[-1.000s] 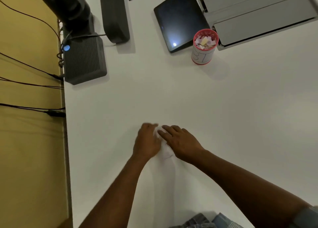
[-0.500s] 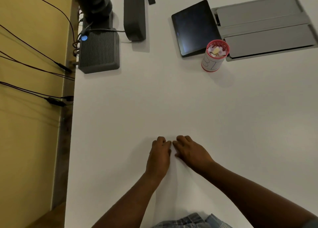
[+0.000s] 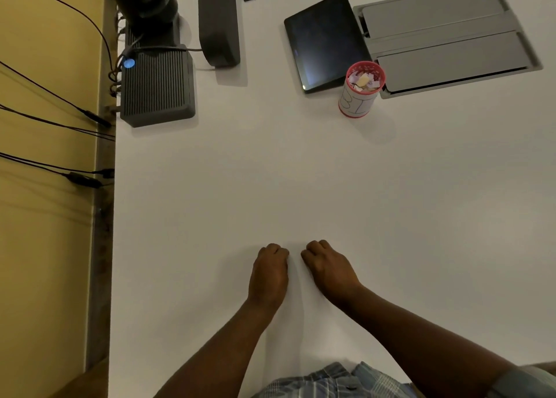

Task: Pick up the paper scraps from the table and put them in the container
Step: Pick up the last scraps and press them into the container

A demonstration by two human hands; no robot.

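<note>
Both arms reach out from the near edge over the white table (image 3: 301, 172). The left hand (image 3: 268, 273) and the right hand (image 3: 329, 270) rest side by side on the near middle of the table, backs up, with a small gap between them. The knuckles point to the far side.

The fingertips of both hands are tucked under, so they are hidden. I cannot tell if anything is held under them. No loose scraps show on the table. The arms are cut off at the near edge, where a bit of checked shirt (image 3: 331, 382) shows.

The fingers of each hand are curled in and pressed close together, not spread.

The container (image 3: 359, 94) is a small red and white cup standing far off to the right, well apart from the hands. Paper scraps (image 3: 364, 80) fill its top. It stands just beside a dark tablet (image 3: 323, 41) and a grey panel (image 3: 451, 36). A dark ribbed box (image 3: 158, 88) sits far left.
</note>
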